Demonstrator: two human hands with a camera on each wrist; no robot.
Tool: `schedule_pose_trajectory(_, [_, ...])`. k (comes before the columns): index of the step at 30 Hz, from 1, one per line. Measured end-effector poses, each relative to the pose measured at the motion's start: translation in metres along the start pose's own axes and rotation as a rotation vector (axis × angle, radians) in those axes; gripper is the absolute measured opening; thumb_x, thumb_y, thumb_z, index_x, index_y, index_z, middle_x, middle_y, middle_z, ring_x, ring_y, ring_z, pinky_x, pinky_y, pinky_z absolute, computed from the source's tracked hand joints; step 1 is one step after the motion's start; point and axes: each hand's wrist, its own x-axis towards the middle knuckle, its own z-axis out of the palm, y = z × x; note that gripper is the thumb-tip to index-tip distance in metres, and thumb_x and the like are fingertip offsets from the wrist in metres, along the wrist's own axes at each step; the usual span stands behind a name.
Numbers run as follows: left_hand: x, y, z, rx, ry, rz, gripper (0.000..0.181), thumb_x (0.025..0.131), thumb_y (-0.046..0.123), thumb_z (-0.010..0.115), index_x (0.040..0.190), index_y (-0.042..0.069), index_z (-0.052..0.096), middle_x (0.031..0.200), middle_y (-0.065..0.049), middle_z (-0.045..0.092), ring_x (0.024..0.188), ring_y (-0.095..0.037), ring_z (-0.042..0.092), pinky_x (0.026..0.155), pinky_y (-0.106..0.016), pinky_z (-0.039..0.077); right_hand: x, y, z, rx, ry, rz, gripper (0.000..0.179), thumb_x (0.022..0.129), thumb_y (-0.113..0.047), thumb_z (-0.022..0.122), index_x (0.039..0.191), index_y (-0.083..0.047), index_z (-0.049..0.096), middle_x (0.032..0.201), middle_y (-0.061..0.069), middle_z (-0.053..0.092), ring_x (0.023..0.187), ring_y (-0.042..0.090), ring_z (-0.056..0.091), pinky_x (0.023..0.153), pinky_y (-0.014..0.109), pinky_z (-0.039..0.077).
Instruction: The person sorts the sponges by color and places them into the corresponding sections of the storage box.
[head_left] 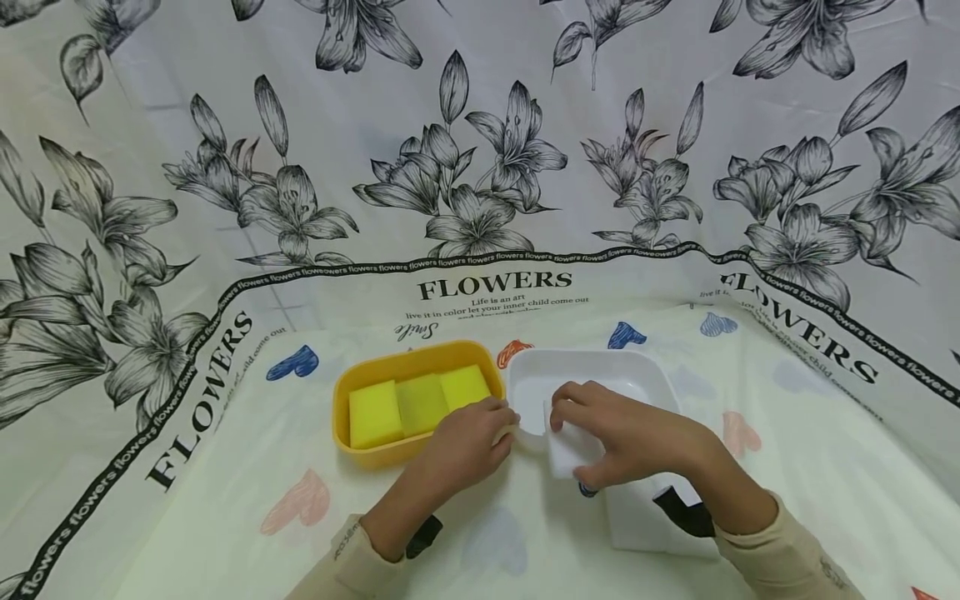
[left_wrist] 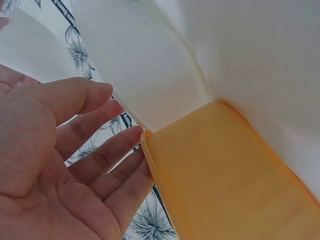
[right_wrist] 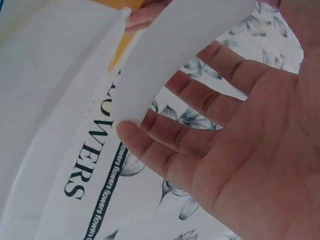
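Observation:
My right hand (head_left: 626, 433) grips a white sponge-like block (head_left: 562, 461) between thumb and fingers, at the near edge of a white tray (head_left: 528, 387). In the right wrist view the same block (right_wrist: 160, 60) appears as a pale slab across the fingertips. My left hand (head_left: 468, 446) touches the rim of a yellow tray (head_left: 375, 458) with its fingertips, close to where the two trays meet. The left wrist view shows those fingers loosely extended against the yellow wall (left_wrist: 225, 170). Inside the yellow tray, 3 yellow sponge-like blocks (head_left: 375, 412) lie in a row.
White flat pieces (head_left: 652, 521) lie on the cloth beneath my right wrist, partly hidden by it. A pale tablecloth with hearts (head_left: 300, 504) covers the surface. Behind and at both sides hangs a flower-printed curtain (head_left: 480, 167).

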Motion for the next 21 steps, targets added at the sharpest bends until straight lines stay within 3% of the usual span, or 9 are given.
schedule_pose_trajectory(8, [0.0, 0.001, 0.003, 0.02, 0.031, 0.014, 0.025, 0.094, 0.022, 0.07, 0.117, 0.013, 0.073, 0.118, -0.004, 0.069, 0.103, -0.021, 0.066, 0.091, -0.035, 0.055, 0.018, 0.014, 0.013, 0.032, -0.05, 0.0, 0.035, 0.081, -0.027, 0.077, 0.111, -0.022, 0.058, 0.122, -0.009, 0.052, 0.108, 0.012, 0.047, 0.092, 0.032, 0.047])
schedule_pose_trajectory(21, [0.0, 0.001, 0.004, 0.027, 0.033, 0.026, 0.024, 0.095, 0.02, 0.069, 0.117, 0.013, 0.073, 0.117, -0.005, 0.069, 0.102, -0.022, 0.066, 0.091, -0.035, 0.055, 0.022, 0.02, 0.018, 0.112, -0.061, 0.044, 0.034, 0.085, -0.031, 0.077, 0.114, -0.023, 0.061, 0.127, -0.005, 0.056, 0.113, 0.017, 0.049, 0.096, 0.037, 0.048])
